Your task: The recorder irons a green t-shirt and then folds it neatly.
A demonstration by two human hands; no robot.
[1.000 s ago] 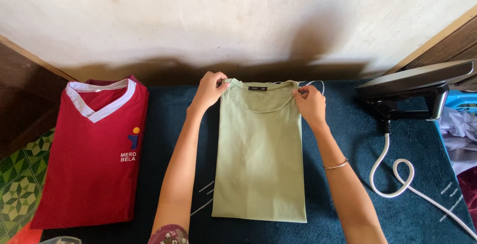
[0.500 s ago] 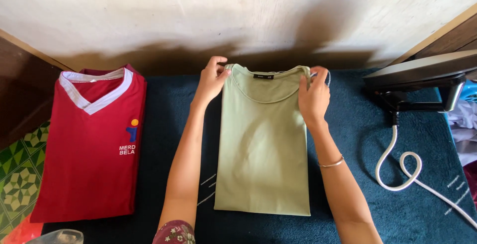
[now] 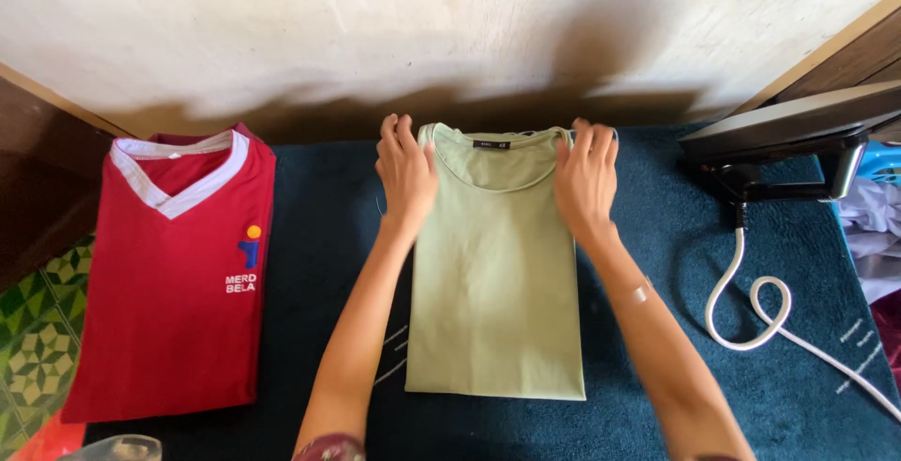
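Observation:
A light green shirt [image 3: 496, 283], folded into a long narrow strip, lies flat on the dark blue cloth [image 3: 310, 236] with its collar toward the wall. My left hand [image 3: 406, 175] rests palm down on the shirt's upper left shoulder, fingers straight and pointing at the wall. My right hand [image 3: 586, 179] lies the same way on the upper right shoulder, with a thin bangle on that wrist. Neither hand grips the fabric.
A folded red shirt with a white V collar [image 3: 174, 273] lies to the left on the cloth. An iron [image 3: 788, 146] stands at the right, its white cord [image 3: 765, 315] looping across the cloth. Loose clothes [image 3: 878, 236] sit at the right edge. A pale wall runs behind.
Both hands have let go of the shirt's shoulder corners and flattened onto the fabric, palms down, fingers extended toward the wall. The shirt stays in place.

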